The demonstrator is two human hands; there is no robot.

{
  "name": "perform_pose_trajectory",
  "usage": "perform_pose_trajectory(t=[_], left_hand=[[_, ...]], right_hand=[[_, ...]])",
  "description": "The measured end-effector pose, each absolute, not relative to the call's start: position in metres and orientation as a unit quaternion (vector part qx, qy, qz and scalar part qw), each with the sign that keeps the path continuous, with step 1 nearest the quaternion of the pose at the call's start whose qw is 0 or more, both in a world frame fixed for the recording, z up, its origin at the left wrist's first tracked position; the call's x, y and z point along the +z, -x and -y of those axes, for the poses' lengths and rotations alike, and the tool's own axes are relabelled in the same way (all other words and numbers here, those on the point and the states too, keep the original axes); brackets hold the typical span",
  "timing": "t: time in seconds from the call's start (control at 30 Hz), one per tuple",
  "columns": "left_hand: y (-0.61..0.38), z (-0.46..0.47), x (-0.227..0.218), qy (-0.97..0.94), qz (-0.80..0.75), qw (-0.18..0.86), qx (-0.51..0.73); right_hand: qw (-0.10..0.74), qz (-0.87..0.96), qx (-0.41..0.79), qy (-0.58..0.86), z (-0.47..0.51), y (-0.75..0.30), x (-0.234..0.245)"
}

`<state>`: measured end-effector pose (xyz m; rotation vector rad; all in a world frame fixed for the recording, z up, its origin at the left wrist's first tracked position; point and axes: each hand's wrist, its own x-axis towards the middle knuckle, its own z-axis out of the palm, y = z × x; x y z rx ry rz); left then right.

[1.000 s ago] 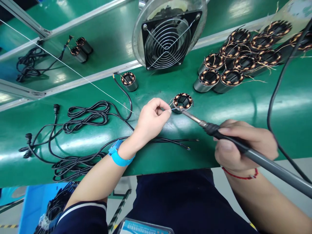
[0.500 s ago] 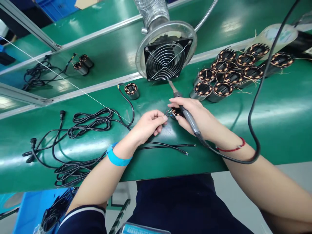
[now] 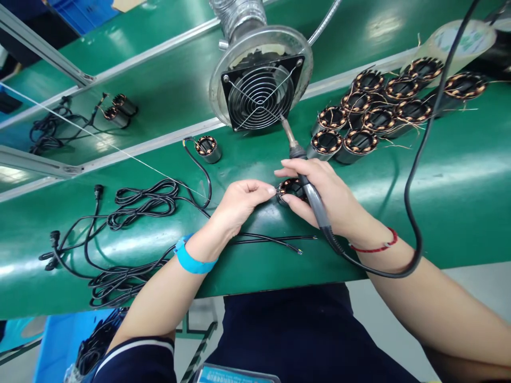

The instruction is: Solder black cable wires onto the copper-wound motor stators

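Observation:
A small motor stator [image 3: 290, 188] with copper windings sits on the green bench between my hands. My left hand [image 3: 239, 205], closed in a pinch, holds a thin wire at the stator's left rim. My right hand [image 3: 325, 197] is wrapped round a soldering iron [image 3: 309, 186], whose metal tip points away toward the fan. That hand's fingers also touch the stator's right side. The iron's black cord [image 3: 415, 213] loops off to the right.
An extraction fan [image 3: 259, 93] with a duct stands just behind the hands. Several wound stators [image 3: 375, 114] cluster at the back right, one more [image 3: 207, 147] at the left. Coiled black cables [image 3: 131, 213] lie left; two loose leads [image 3: 279, 239] run near the bench edge.
The soldering iron's tip left the stator and swung away toward the fan. My right hand came in to the stator's right side; my left hand stayed pinched at its left rim.

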<state>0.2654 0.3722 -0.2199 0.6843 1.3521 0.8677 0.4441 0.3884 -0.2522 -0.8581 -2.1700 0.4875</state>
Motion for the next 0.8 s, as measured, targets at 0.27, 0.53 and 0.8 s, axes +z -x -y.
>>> perform_pose_trajectory(t=[0.27,0.53,0.8], left_hand=[[-0.255,-0.371,-0.228,-0.324,-0.539,0.694,0.351],[-0.261,-0.368,-0.232,-0.47,-0.555,0.628,0.279],[-0.219,-0.388,-0.221,-0.601,-0.692,0.314,0.246]], right_hand=[[0.394,0.851,0.142,0.318,-0.389,-0.44,-0.255],[0.423,0.798,0.163,0.398,-0.383,-0.423,-0.26],[0.441,0.79,0.163,0.393,-0.388,-0.443,-0.256]])
